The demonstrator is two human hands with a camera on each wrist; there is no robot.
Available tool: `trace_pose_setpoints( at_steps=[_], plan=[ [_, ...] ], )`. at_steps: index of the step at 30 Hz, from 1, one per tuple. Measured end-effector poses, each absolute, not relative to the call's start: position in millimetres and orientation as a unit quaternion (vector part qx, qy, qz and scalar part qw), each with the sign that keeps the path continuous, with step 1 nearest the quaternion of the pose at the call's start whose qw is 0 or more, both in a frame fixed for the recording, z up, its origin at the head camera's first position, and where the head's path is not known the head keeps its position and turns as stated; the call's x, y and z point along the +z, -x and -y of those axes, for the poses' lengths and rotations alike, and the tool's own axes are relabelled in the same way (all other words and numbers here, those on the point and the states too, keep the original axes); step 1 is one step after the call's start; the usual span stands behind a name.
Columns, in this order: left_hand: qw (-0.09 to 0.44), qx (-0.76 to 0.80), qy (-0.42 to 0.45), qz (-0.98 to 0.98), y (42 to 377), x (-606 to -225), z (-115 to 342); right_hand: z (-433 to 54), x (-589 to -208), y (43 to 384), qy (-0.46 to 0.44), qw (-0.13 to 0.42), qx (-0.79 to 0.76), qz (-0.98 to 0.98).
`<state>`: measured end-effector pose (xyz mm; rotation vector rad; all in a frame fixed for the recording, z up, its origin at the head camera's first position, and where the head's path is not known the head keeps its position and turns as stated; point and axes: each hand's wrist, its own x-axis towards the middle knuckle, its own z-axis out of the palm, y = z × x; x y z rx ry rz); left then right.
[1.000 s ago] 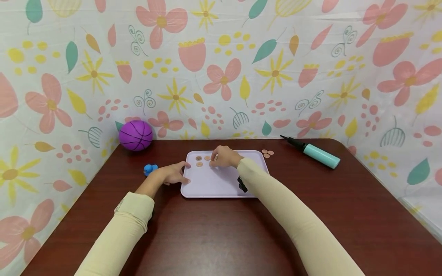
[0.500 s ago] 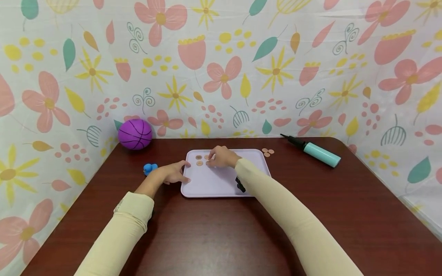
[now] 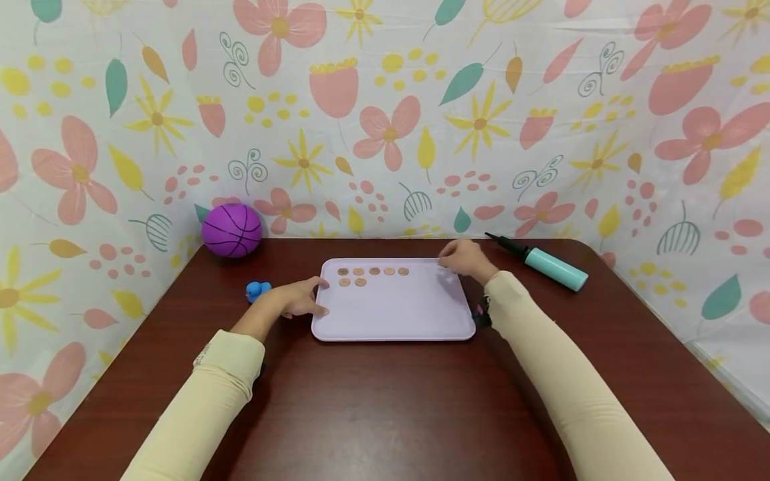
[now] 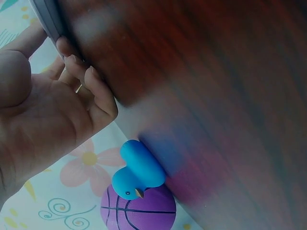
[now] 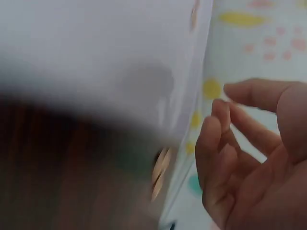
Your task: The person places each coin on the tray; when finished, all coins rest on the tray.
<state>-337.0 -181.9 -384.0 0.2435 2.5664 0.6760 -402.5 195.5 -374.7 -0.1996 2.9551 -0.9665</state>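
Observation:
A pale lilac tray (image 3: pixel 394 310) lies on the table. Copper coins (image 3: pixel 375 271) form a row of several near its far edge, with two more coins (image 3: pixel 360 282) in front at the left. My left hand (image 3: pixel 296 298) rests at the tray's left rim, thumb and index finger spread on it; the other fingers bend loosely in the left wrist view. Over the far right corner hovers my right hand (image 3: pixel 466 258), thumb and fingertips apart in the right wrist view with nothing visible between them. Loose coins (image 5: pixel 160 172) lie on the table beside the tray, hidden behind that hand in the head view.
A blue toy duck (image 3: pixel 257 290) sits left of the tray, and a purple ball (image 3: pixel 232 230) stands at the back left corner. At the back right lies a teal hand pump (image 3: pixel 556 268) with a black nozzle. A floral curtain (image 3: pixel 385 120) hangs behind the table.
My right hand has left the coins at the tray's far left and moved right to the far right corner, uncovering the coin rows. The left hand stays at the rim.

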Motion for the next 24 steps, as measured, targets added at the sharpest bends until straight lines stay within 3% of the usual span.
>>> trace_pose_setpoints(
  at_steps=[7, 24],
  plan=[
    [0.238, 0.249, -0.085, -0.935, 334.7, -381.0, 181.4, -236.2, -389.6, 405.3, -0.014, 0.029, -0.327, -0.944],
    [0.236, 0.247, -0.08, -0.937, 333.2, -381.9, 178.3, -245.9, -396.1, 413.6, -0.004, 0.048, -0.275, -0.96]
  ],
)
